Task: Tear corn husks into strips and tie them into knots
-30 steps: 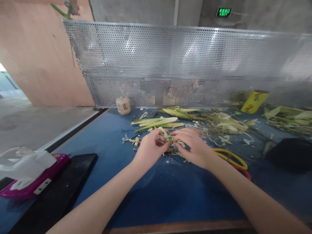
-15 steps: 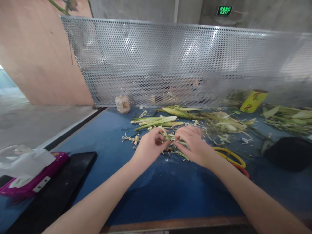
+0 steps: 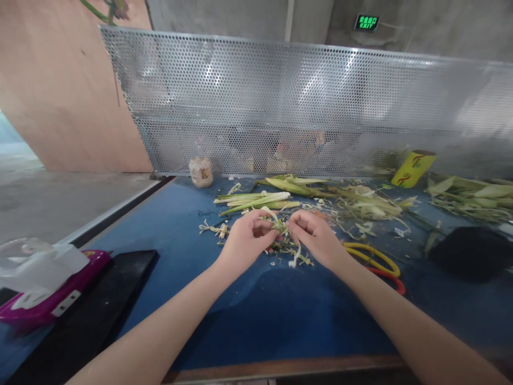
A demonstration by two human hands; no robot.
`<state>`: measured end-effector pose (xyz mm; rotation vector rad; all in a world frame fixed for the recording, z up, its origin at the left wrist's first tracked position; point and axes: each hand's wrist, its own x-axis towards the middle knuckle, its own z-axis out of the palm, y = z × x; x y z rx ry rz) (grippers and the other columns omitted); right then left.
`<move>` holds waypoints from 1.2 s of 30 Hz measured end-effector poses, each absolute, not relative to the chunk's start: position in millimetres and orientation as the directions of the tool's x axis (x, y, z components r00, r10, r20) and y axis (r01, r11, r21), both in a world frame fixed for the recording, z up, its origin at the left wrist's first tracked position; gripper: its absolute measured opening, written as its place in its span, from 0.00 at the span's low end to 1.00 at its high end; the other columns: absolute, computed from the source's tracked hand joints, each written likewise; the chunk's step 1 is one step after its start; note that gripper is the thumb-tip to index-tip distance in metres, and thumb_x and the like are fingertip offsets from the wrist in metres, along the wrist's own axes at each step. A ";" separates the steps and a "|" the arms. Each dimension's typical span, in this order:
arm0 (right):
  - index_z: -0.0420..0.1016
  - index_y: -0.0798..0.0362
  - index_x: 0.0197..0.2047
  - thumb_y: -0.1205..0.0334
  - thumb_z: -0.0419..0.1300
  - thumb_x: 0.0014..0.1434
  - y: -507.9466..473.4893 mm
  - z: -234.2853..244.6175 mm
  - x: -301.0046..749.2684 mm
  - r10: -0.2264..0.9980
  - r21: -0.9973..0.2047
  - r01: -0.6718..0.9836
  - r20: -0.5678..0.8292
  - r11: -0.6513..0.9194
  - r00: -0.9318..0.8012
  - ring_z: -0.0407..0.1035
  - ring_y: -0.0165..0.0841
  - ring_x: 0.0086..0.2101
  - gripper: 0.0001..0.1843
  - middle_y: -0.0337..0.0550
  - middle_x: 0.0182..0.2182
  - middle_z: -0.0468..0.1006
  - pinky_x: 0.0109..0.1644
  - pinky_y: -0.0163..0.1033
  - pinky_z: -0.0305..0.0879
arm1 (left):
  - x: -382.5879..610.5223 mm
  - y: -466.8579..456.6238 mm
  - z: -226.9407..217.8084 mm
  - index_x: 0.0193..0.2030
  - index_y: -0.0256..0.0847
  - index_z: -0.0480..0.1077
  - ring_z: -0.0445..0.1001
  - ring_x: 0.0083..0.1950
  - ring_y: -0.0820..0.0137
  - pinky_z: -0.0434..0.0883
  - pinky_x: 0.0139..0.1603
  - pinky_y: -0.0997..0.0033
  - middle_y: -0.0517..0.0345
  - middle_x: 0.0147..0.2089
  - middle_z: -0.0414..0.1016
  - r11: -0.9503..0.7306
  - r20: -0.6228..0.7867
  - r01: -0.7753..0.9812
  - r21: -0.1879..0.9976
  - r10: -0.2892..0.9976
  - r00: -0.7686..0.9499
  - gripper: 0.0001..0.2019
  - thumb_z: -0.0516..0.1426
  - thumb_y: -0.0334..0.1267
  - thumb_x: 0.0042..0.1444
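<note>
Both my hands meet over a blue table (image 3: 280, 321) and pinch the same small bundle of pale green leaf strips (image 3: 280, 230). My left hand (image 3: 246, 240) is closed on the bundle's left side. My right hand (image 3: 316, 238) is closed on its right side, with a loose strip hanging below it. Scraps of leaf (image 3: 214, 229) lie scattered around my hands. Longer green stalks (image 3: 256, 201) lie just beyond my fingers.
A larger heap of stalks and husks (image 3: 360, 200) spreads to the back right before a perforated metal screen (image 3: 304, 107). Yellow and red loops (image 3: 377, 259) lie right of my right hand. A small jar (image 3: 201, 171), a yellow cylinder (image 3: 412, 168), a black object (image 3: 465, 251) and a magenta tool (image 3: 52, 299) on a black tray stand around.
My hands stayed together on the bundle and lifted it slightly; my right fingers curled in tighter, and a loose strip now dangles beneath them.
</note>
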<state>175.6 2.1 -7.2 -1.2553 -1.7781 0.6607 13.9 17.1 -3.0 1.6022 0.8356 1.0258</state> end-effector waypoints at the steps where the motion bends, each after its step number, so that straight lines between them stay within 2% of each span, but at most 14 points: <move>1: 0.59 0.52 0.27 0.57 0.49 0.58 2.8 -7.0 175.3 0.935 -0.808 0.472 0.322 0.352 -0.147 0.55 0.25 0.19 0.10 0.32 0.18 0.61 0.24 0.32 0.52 | 13.7 17.1 -3.0 0.41 0.38 0.64 0.72 0.28 0.73 0.71 0.25 0.74 0.61 0.28 0.71 -0.254 0.216 0.041 0.966 0.887 0.409 0.13 0.56 0.31 0.46; 5: 0.60 0.52 0.27 0.58 0.50 0.57 3.4 -6.5 175.1 0.933 -0.815 0.454 0.325 0.359 -0.154 0.57 0.26 0.21 0.10 0.34 0.19 0.63 0.26 0.33 0.54 | 11.4 16.4 -4.6 0.37 0.38 0.66 0.67 0.25 0.77 0.71 0.27 0.74 0.63 0.26 0.68 -0.384 0.291 0.152 0.911 0.858 0.423 0.09 0.55 0.31 0.46; 8: 0.60 0.52 0.26 0.58 0.51 0.57 3.4 -7.4 174.0 0.931 -0.849 0.383 0.326 0.364 -0.163 0.58 0.26 0.21 0.10 0.33 0.18 0.64 0.26 0.33 0.55 | 11.2 16.2 -6.5 0.41 0.38 0.68 0.68 0.28 0.75 0.71 0.29 0.74 0.61 0.29 0.69 -0.450 0.338 0.224 0.865 0.850 0.404 0.12 0.55 0.32 0.47; 10: 0.60 0.52 0.26 0.58 0.51 0.57 3.9 -8.6 172.8 0.933 -0.874 0.328 0.318 0.358 -0.171 0.58 0.26 0.20 0.10 0.33 0.17 0.64 0.26 0.33 0.56 | 12.4 16.4 -7.3 0.45 0.39 0.68 0.71 0.33 0.73 0.72 0.32 0.72 0.58 0.33 0.73 -0.421 0.324 0.185 0.888 0.858 0.400 0.16 0.55 0.32 0.48; 13: 0.62 0.52 0.26 0.56 0.52 0.57 4.9 -10.1 171.7 0.943 -0.909 0.269 0.277 0.319 -0.183 0.58 0.25 0.19 0.11 0.32 0.16 0.64 0.27 0.34 0.57 | 15.1 16.7 -7.4 0.50 0.39 0.67 0.73 0.36 0.71 0.74 0.35 0.70 0.56 0.39 0.76 -0.281 0.240 0.033 0.959 0.869 0.434 0.20 0.56 0.34 0.48; 16: 0.62 0.53 0.26 0.54 0.52 0.56 4.6 -10.8 171.9 0.958 -0.945 0.208 0.213 0.251 -0.191 0.57 0.24 0.17 0.12 0.30 0.13 0.61 0.25 0.33 0.57 | 17.1 16.8 -6.6 0.48 0.38 0.68 0.74 0.35 0.72 0.74 0.35 0.70 0.56 0.38 0.77 -0.183 0.180 -0.032 0.983 0.891 0.416 0.20 0.59 0.35 0.46; 20: 0.61 0.52 0.26 0.51 0.55 0.54 3.8 -11.5 171.5 0.975 -0.985 0.104 0.118 0.140 -0.187 0.53 0.22 0.13 0.14 0.26 0.09 0.56 0.21 0.31 0.54 | 18.5 17.8 -6.3 0.45 0.37 0.70 0.74 0.36 0.71 0.75 0.33 0.71 0.56 0.38 0.77 -0.158 0.174 -0.073 0.985 0.912 0.372 0.16 0.58 0.34 0.47; 24: 0.59 0.52 0.22 0.49 0.56 0.52 4.7 -13.3 169.8 0.989 -0.999 0.019 0.035 0.038 -0.141 0.48 0.21 0.10 0.17 0.25 0.07 0.53 0.17 0.30 0.51 | 19.7 17.8 -7.1 0.46 0.36 0.68 0.74 0.34 0.73 0.74 0.33 0.72 0.56 0.37 0.77 -0.146 0.156 -0.056 0.988 0.911 0.383 0.18 0.59 0.32 0.45; 28: 0.59 0.53 0.22 0.49 0.57 0.51 4.6 -14.6 167.7 0.990 -1.000 -0.001 -0.018 -0.018 -0.142 0.47 0.20 0.09 0.18 0.25 0.06 0.53 0.15 0.29 0.49 | 20.8 16.3 -10.3 0.48 0.37 0.67 0.72 0.30 0.74 0.73 0.30 0.72 0.56 0.36 0.75 -0.207 0.186 0.021 0.978 0.913 0.362 0.22 0.61 0.35 0.43; 32: 0.59 0.53 0.23 0.50 0.55 0.53 3.1 -13.6 165.6 0.986 -0.999 -0.017 -0.026 -0.029 -0.167 0.47 0.20 0.09 0.16 0.25 0.06 0.53 0.16 0.29 0.50 | 20.3 17.5 -14.6 0.46 0.37 0.67 0.70 0.28 0.74 0.71 0.26 0.74 0.56 0.34 0.75 -0.257 0.230 0.032 0.966 0.909 0.347 0.19 0.60 0.37 0.45; 36: 0.58 0.52 0.32 0.57 0.49 0.58 1.5 -10.3 167.0 0.982 -0.988 0.117 0.075 0.097 -0.175 0.58 0.24 0.13 0.08 0.29 0.10 0.63 0.19 0.30 0.55 | 16.5 21.8 -14.3 0.45 0.37 0.68 0.67 0.23 0.76 0.67 0.23 0.75 0.57 0.32 0.75 -0.234 0.212 0.033 0.972 0.925 0.315 0.19 0.61 0.37 0.43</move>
